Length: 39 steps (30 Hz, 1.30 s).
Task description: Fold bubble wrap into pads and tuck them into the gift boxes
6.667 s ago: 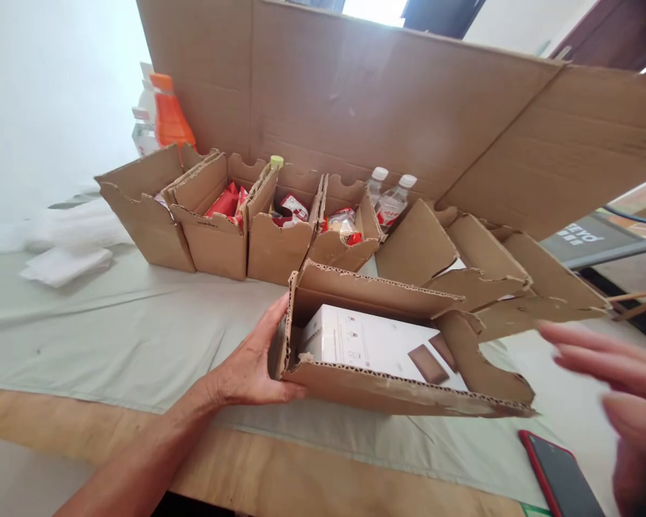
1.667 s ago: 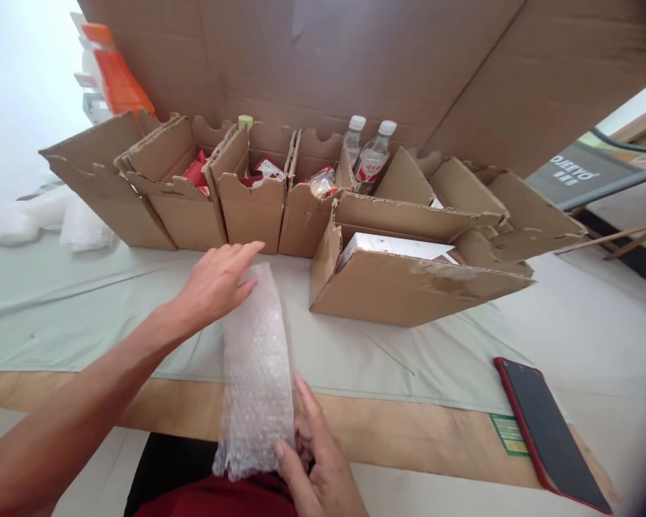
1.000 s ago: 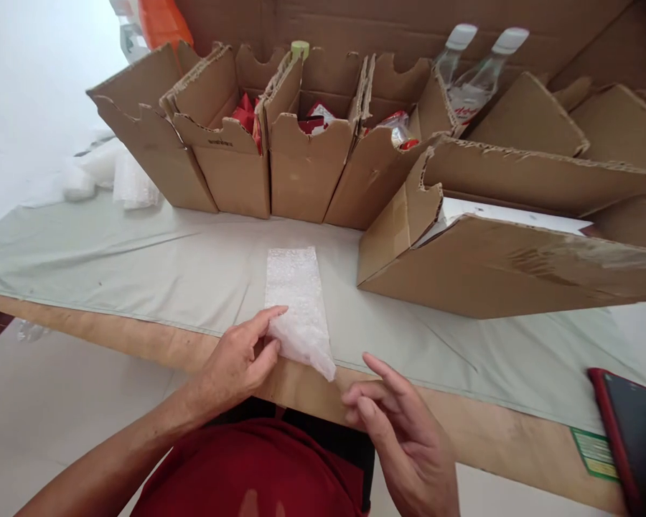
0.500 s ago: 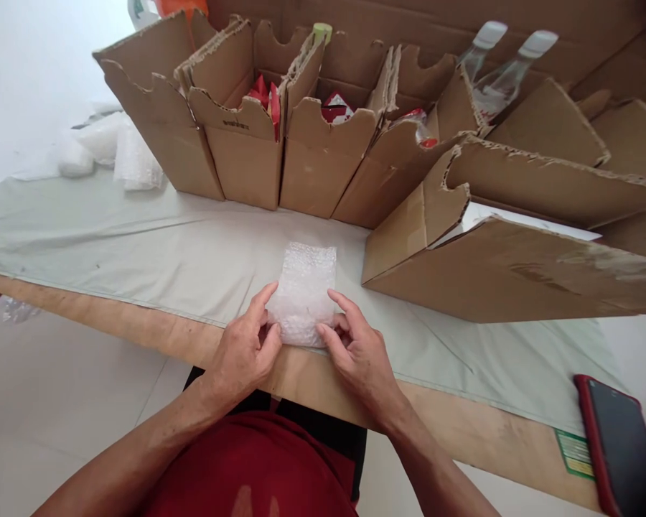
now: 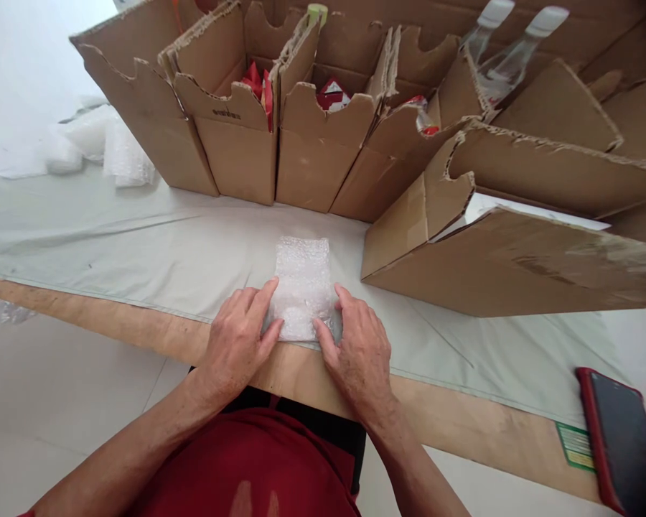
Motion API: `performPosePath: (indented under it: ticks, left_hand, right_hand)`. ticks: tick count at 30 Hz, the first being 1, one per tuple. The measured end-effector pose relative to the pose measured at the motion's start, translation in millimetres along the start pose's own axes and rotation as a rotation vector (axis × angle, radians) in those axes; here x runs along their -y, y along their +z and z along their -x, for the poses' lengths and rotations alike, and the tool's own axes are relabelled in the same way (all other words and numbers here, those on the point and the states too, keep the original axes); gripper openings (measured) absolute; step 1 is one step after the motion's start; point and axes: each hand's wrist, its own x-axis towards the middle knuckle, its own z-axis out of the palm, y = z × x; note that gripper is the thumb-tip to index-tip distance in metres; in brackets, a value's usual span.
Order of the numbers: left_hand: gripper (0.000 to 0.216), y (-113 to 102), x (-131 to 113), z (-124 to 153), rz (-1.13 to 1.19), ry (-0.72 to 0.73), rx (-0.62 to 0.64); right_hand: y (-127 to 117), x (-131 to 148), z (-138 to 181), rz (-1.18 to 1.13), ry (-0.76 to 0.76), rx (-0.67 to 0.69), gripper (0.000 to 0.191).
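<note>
Bubble wrap [image 5: 302, 283] sits between left hand [image 5: 242, 334] and right hand [image 5: 360, 345], equally close, long axis leading off the table's [image 5: 140, 327] near edge. Fingers curl alongside, grip unclear.

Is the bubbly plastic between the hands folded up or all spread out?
Folded, at least partly: between the left hand and right hand, the bubble wrap lies as a short flat piece, much shorter than before.

Free room is left on the cloth [image 5: 161, 248] between the packet [image 5: 303, 280] and the pile [image 5: 126, 154]. Beyond the packet, the way is barred by the row of boxes [image 5: 242, 154]; to its right, by the front box [image 5: 517, 266]. In front of that box, a strip is left up to the phone [image 5: 621, 431].
</note>
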Motion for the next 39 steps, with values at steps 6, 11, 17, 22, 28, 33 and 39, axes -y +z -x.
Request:
performPosePath:
  ticks: [6,11,17,22,28,33,39]
  left_hand:
    - [0.03,-12,-2,8,0.049,0.313,0.205]
    - [0.03,-9,4,3,0.084,0.332,0.235]
    - [0.02,-16,2,5,0.329,0.206,0.151]
    - [0.02,-11,-1,2,0.306,0.002,0.132]
    - [0.021,9,-1,-7,0.104,0.086,0.037]
    - [0.026,-3,1,-3,0.101,0.185,0.052]
    - [0.022,-11,4,-3,0.289,0.212,0.163]
  right_hand:
    - [-23,-4,11,-0.036,-0.196,-0.027,0.035]
    - [-32,-7,6,-0.029,-0.403,0.18,0.036]
    - [-37,-7,-1,-0.272,-0.258,0.251,0.028]
    - [-41,-6,8,-0.315,-0.112,0.088,0.022]
    - [-34,-7,16,-0.099,-0.292,-0.03,0.019]
    - [-25,-13,9,-0.201,-0.289,0.079,0.016]
    - [-36,-19,2,-0.412,-0.147,0.195,0.015]
